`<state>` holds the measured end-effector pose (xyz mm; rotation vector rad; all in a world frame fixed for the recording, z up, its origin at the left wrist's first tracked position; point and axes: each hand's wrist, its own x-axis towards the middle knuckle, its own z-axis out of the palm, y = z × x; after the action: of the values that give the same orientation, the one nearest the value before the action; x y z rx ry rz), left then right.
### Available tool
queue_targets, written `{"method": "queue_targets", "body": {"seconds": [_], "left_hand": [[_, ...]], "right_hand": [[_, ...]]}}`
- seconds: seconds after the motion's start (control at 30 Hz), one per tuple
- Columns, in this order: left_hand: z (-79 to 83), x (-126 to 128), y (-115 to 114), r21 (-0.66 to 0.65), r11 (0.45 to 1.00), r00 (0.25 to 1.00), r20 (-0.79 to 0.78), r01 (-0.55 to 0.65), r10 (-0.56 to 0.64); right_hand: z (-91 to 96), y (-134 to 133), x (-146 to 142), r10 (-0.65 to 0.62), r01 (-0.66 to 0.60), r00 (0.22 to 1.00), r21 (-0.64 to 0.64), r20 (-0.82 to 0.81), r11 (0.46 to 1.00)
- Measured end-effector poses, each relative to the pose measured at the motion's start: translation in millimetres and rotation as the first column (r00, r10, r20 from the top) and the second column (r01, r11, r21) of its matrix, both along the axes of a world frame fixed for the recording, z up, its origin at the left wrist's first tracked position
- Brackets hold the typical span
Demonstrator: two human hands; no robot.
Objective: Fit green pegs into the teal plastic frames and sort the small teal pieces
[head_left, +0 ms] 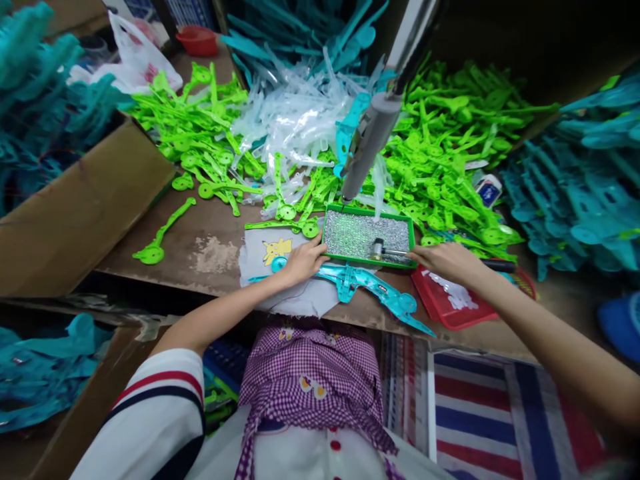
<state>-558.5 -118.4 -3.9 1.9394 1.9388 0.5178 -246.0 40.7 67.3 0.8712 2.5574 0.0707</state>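
My right hand (447,260) is closed around the handle of a small hammer (379,249), whose head is over a green tray (367,259) filled with tiny shiny metal pieces, too small to name surely. At the tray's left edge, my left hand (304,261) has its fingers closed on the rim. Just in front of both lies a translucent blue plastic part (380,297), long and curved like a toy bow, resting partly on a grey cloth (305,297) with a yellow cartoon figure.
Piles of green plastic arms (450,133) and clear plastic parts (300,113) fill the back. A grey tool on a post (373,143) hangs above the tray. A red tray (457,317) with white pieces sits right; a cardboard box (80,207) stands left.
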Motion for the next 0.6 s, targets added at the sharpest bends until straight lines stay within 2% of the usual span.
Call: {"method": "queue_targets", "body": {"seconds": [0.23,0.33,0.47,0.6], "left_hand": [[0.6,0.5,1.3,-0.013,1.0,1.0,-0.012,-0.01,0.01],[1.5,0.7,0.9,-0.017,1.0,1.0,-0.012,-0.013,0.013],[3.9,0.7,-0.5,-0.012,1.0,1.0,-0.011,-0.004,0.004],[3.7,0.7,-1.3,-0.013,1.0,1.0,0.001,-0.005,0.005]], "right_hand": [[-13.9,-13.1,-94.0,0.091,-0.087,0.994,0.052,-0.067,0.995],[-16.4,-6.7,-113.7,0.066,-0.056,0.991,0.089,-0.118,0.995],[-10.9,11.5,-98.5,0.025,-0.01,0.991,0.115,-0.129,0.993],[-1.5,22.1,-50.3,-0.042,0.045,0.999,0.126,-0.022,0.991]]}}
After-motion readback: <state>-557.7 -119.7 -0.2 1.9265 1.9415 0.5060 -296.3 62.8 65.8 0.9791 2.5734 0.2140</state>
